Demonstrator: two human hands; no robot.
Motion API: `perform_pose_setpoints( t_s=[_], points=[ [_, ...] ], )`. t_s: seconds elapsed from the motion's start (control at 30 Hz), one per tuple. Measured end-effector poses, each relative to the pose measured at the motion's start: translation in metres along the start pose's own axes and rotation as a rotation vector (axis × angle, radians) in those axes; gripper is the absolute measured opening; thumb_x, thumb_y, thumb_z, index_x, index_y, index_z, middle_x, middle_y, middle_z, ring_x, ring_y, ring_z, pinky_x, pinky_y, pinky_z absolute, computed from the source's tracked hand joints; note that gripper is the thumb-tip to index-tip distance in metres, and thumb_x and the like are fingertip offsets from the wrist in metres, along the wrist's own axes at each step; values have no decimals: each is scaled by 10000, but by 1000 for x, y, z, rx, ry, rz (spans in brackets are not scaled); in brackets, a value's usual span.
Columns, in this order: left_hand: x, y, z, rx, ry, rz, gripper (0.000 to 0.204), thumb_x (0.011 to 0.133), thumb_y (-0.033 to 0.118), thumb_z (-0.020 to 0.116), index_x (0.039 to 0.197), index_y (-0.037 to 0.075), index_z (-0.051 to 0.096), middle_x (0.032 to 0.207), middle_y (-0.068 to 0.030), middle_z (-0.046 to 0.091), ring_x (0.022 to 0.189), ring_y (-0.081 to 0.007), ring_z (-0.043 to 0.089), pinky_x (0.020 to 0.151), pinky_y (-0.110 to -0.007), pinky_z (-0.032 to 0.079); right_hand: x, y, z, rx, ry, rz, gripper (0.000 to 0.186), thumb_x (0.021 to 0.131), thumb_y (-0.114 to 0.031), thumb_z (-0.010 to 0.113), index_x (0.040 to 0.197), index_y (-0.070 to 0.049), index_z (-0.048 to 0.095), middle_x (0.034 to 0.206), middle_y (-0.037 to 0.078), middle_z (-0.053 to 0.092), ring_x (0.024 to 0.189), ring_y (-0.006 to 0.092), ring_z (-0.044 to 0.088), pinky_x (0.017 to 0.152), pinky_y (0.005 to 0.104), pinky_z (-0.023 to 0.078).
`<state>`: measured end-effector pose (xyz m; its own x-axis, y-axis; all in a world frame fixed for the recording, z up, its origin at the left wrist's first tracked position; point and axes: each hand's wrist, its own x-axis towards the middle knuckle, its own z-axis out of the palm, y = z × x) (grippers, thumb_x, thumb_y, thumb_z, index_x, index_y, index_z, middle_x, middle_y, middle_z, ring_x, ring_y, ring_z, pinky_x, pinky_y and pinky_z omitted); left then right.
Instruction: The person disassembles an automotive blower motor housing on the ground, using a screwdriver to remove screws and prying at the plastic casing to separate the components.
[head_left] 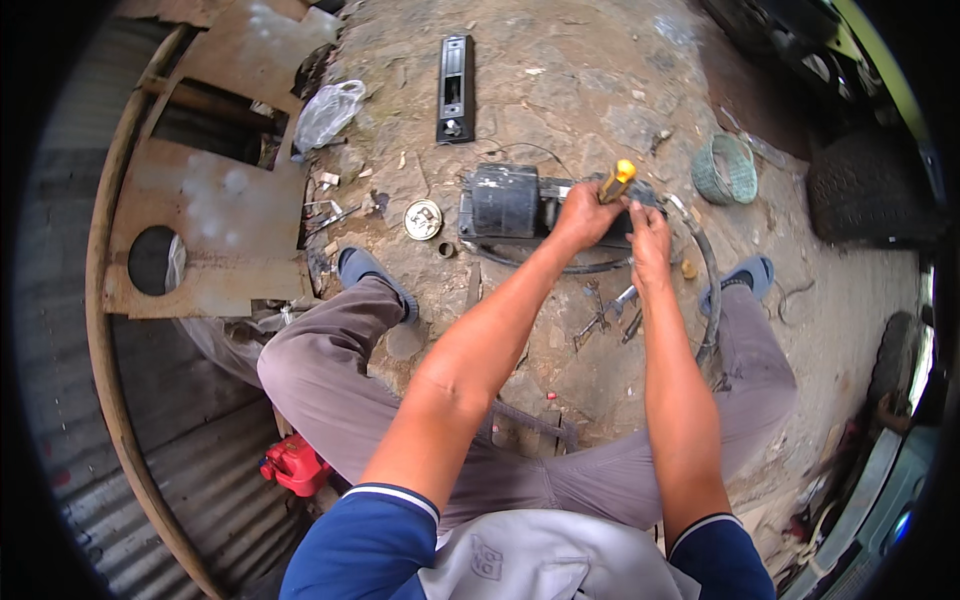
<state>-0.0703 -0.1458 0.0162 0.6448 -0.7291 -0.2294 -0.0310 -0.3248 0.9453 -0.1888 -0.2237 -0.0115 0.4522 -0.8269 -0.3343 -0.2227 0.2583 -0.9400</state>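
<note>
Left hand point(588, 215): fingers wrapped round a yellow-handled tool point(622, 172), handle uppermost; I cannot make out its lower end

Right hand point(651, 238): fingertips drawn in, just beside the left; whether they grip anything, I cannot tell from my post

Motor point(505, 200): black, scuffed, on the ground before the knees, its right end under the hands, which block part of it from me

Hose point(712, 270): dark, curving down from near the motor's right end, between the right forearm and the right sandal point(757, 272); an obstacle on that side

Wrenches point(603, 318): loose on the ground, near side of the motor, just left of the right forearm

Tin point(423, 220): round, filled with small bits, left of the motor; small dark ring point(446, 250) beside it

Long black casing point(456, 90): beyond the motor, well apart

Basket point(742, 180): pale green, to the right; tyre point(865, 185) further right

Plastic bag point(330, 113): clear, crumpled, far left, beside a cut-out panel point(220, 215) that I log as closing off the left, with a wooden pole point(105, 250) along its edge

Red object point(295, 465): by the left thigh, kind unclear to me
</note>
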Motion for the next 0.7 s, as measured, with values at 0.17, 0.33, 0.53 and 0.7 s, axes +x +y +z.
perform_pose_setpoints(
  t_s=[0.17,0.33,0.53,0.7],
  points=[
    [-6,-19,1,99,-4,64,284,850,206,767,1036,-6,739,914,-218,743,888,-256,749,768,-382,542,-2,-8,-14,-87,-208,81,293,1021,-398,591,1105,-127,664,1070,-32,667,1019,101,569,836,314,422],
    [-22,-24,2,38,-62,100,290,867,171,752,1099,1,721,946,-217,741,938,-261,745,793,-381,534,-3,-14,-24,-162,-314,76,328,1028,-402,575,1134,-106,669,1076,-6,673,1013,107,580,846,325,436],
    [-50,-32,-8,-59,-53,-15,268,849,135,722,1063,-26,706,903,-183,748,836,-249,742,755,-379,553,-37,-35,-6,67,-365,31,488,1021,-474,586,1223,-35,648,1112,50,687,1072,137,608,899,311,467],
    [-80,-23,-12,-128,-25,-138,286,804,201,753,954,-39,711,790,-127,734,663,-183,717,627,-335,560,-50,-25,6,-169,-416,-45,334,995,-291,672,1192,-26,625,1069,67,708,941,123,639,851,275,502]
  ],
)
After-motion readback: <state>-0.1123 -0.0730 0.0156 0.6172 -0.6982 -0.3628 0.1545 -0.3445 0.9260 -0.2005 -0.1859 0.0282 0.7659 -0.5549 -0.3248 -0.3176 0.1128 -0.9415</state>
